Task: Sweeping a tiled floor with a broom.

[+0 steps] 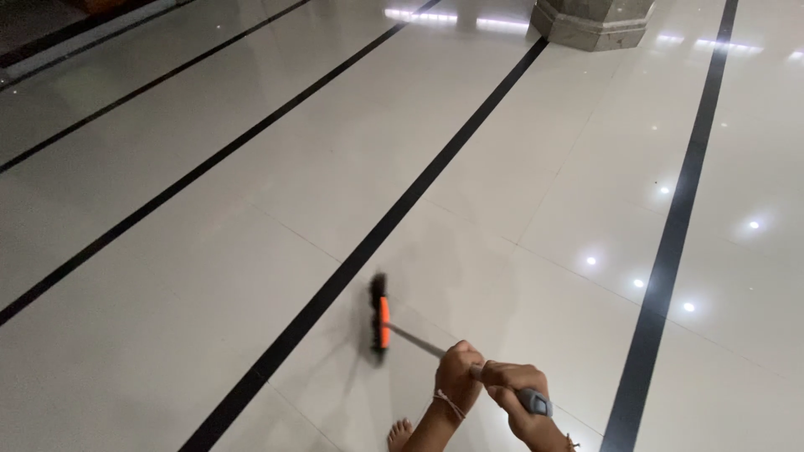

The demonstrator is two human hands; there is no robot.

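On the glossy tiled floor (209, 276), both hands, left hand (457, 374) and right hand (512, 398), grip the broom (381, 322) handle; its head rests beside a black stripe (352, 259), much floor stretching ahead unswept.

Orange-headed, dark-bristled broom (381, 322) with slanted grey handle, head down on glossy white tiles.

Lighting: I read it as dim and even, from overhead ceiling lamps. Glare: small round lamp reflections dot the glossy pale tiled floor (209, 276) off to the right of my grip; long bright streaks lie far ahead of it. Shadow: soft dark patch under the orange-and-black broom head (381, 322) just ahead of the grip. Blur: that broom head smears with motion; both hands slightly soft. Far corners darken.
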